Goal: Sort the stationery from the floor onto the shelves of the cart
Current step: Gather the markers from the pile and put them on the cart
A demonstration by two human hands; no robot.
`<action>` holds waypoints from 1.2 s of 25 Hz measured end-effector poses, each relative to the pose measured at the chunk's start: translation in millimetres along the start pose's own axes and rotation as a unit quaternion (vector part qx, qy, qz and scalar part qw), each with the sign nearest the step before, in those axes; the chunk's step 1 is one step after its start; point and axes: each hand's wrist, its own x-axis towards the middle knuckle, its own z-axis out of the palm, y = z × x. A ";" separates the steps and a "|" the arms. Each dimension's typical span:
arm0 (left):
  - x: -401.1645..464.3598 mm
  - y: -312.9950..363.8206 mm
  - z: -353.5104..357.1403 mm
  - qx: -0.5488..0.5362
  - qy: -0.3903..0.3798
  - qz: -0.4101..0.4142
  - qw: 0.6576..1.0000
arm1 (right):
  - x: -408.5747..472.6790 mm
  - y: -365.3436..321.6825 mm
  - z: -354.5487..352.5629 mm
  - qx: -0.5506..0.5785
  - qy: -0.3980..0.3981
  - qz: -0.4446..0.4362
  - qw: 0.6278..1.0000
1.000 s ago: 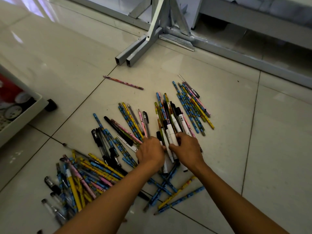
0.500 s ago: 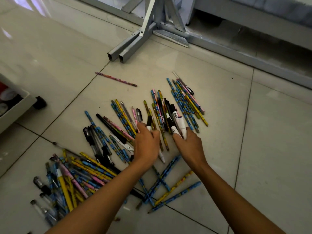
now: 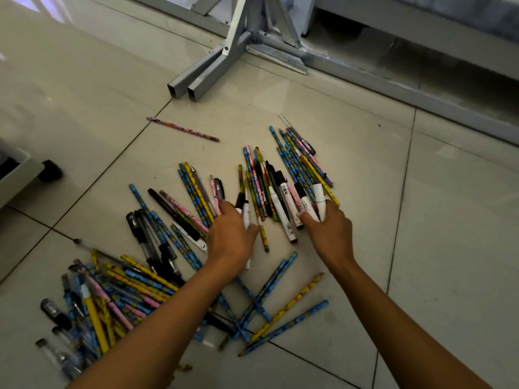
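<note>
1. The left hand (image 3: 233, 237) grips a white marker with a black cap (image 3: 245, 211) above the pale tiled floor (image 3: 421, 248).
2. The right hand (image 3: 328, 231) pinches 2 white markers (image 3: 313, 199) at the heap's right side.
3. Patterned blue, yellow and pink pencils (image 3: 295, 161) fan out beyond both hands; black gel pens (image 3: 146, 234) lie left.
4. 1 pink pencil (image 3: 182, 129) lies apart near the grey metal frame legs (image 3: 202, 77).
5. The white cart's corner with a black wheel (image 3: 50, 171) sits at far left.
</note>
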 end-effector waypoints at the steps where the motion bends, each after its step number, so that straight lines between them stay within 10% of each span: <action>1: 0.4 2.3 -1.4 -0.010 0.006 -0.009 1.000 | 2.1 0.2 0.2 -0.002 0.002 -0.002 1.000; 23: 21.1 41.2 35.8 -0.033 0.013 -0.011 0.999 | 19.5 -8.3 16.6 -0.314 -0.084 -0.082 0.942; 30: 1.9 31.6 24.1 -0.190 0.017 -0.004 0.982 | -0.6 -3.4 4.4 0.105 -0.043 0.009 0.993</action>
